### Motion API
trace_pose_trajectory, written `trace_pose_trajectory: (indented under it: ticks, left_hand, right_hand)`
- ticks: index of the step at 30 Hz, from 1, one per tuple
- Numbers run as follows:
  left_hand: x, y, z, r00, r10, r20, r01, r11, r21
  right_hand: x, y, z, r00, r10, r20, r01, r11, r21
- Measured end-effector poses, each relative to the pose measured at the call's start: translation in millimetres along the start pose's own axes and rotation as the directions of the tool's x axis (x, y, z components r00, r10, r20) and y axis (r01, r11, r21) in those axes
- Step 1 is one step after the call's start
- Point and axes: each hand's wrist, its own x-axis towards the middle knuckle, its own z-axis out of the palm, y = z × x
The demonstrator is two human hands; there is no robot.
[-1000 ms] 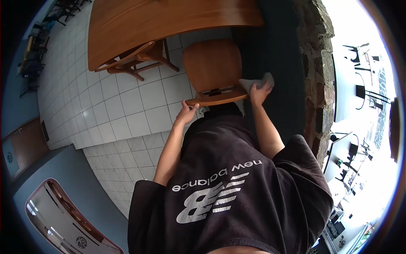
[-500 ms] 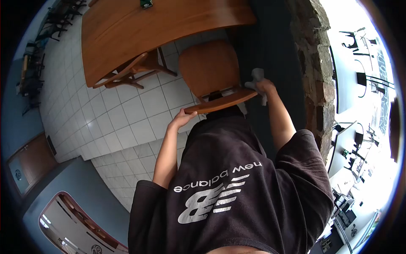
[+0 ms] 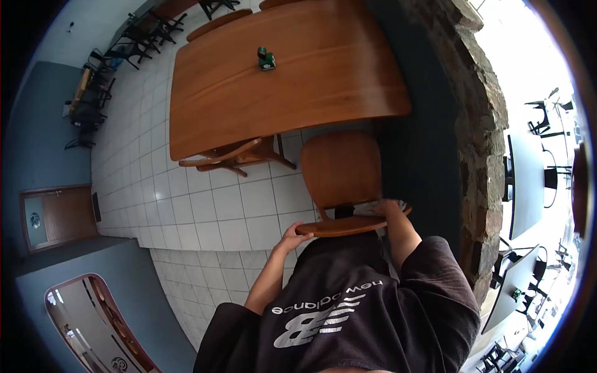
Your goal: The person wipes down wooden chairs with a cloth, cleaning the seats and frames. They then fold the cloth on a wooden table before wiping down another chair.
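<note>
A wooden chair (image 3: pixel 342 165) stands in front of me, its curved backrest (image 3: pixel 348 226) nearest my body. My left hand (image 3: pixel 292 237) is closed around the left end of that backrest. At the right end, my right hand (image 3: pixel 390 209) is closed on a pale grey cloth (image 3: pixel 368 209), which lies against the backrest's inner side. Part of the cloth is hidden under the fingers.
Beyond the chair is a large wooden table (image 3: pixel 280 93) with a small green holder (image 3: pixel 266 60) on it. A second wooden chair (image 3: pixel 230 155) is tucked in at the left. A dark wall with a rough stone edge (image 3: pixel 482 124) runs along my right.
My right hand has brought the cloth from beside the chair onto the right part of the backrest. My left hand keeps its hold. The view has tilted up, showing more of the table.
</note>
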Motion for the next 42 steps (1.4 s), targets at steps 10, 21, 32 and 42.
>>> trace_pose_trajectory:
  ticks: [10, 21, 32, 42]
  left_hand:
    - [28, 42, -39, 0.993, 0.083, -0.086, -0.104, 0.954, -0.28]
    - [85, 159, -49, 0.8, -0.079, -0.594, -0.389, 0.686, -0.615]
    - [123, 189, -91, 0.849, -0.108, -0.518, -0.306, 0.698, -0.647]
    - [160, 166, -88, 0.919, 0.03, -0.394, -0.296, 0.713, -0.636]
  right_hand:
    - [15, -2, -88, 0.982, 0.009, 0.189, -0.021, 0.998, 0.064]
    - [0, -28, -251, 0.884, -0.124, 0.451, 0.116, 0.992, 0.047]
    - [-8, -53, -300, 0.941, -0.158, 0.299, 0.157, 0.987, 0.026]
    - [112, -11, -280, 0.99, -0.074, 0.117, 0.032, 0.946, 0.323]
